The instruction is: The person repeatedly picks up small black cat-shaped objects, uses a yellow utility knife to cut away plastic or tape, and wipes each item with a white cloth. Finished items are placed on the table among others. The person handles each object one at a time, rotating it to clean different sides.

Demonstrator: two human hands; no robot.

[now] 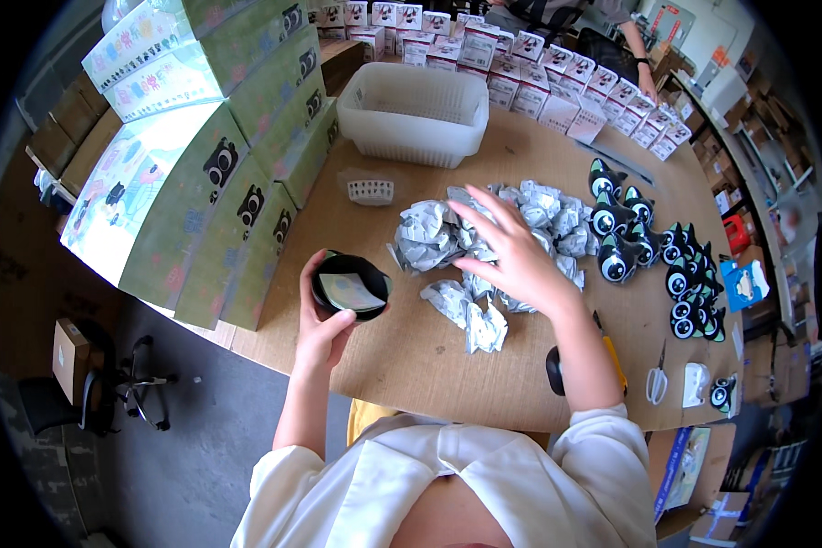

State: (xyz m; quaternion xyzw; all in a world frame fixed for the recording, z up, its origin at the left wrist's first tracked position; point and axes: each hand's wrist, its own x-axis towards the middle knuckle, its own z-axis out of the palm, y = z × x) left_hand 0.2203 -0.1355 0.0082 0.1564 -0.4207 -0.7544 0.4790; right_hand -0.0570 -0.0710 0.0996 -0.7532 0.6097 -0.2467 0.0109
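Note:
My left hand [324,324] grips a black cup-shaped toy shell [350,285] with its opening up; a flat printed card lies inside it. My right hand [511,254] is spread, fingers apart, over a heap of crumpled grey-white paper wads [484,239] in the middle of the brown cardboard-covered table [411,356], touching the wads. One more wad [484,324] lies just in front of the heap, under my right wrist.
Black fish-like toys with big eyes [653,256] lie in a row at right. A white plastic basket [416,114] stands at the back, rows of small printed boxes [557,82] behind it. Green cartons [219,164] stack at left. Scissors [658,379] near the front edge. Another person's arm [639,55] reaches in far back.

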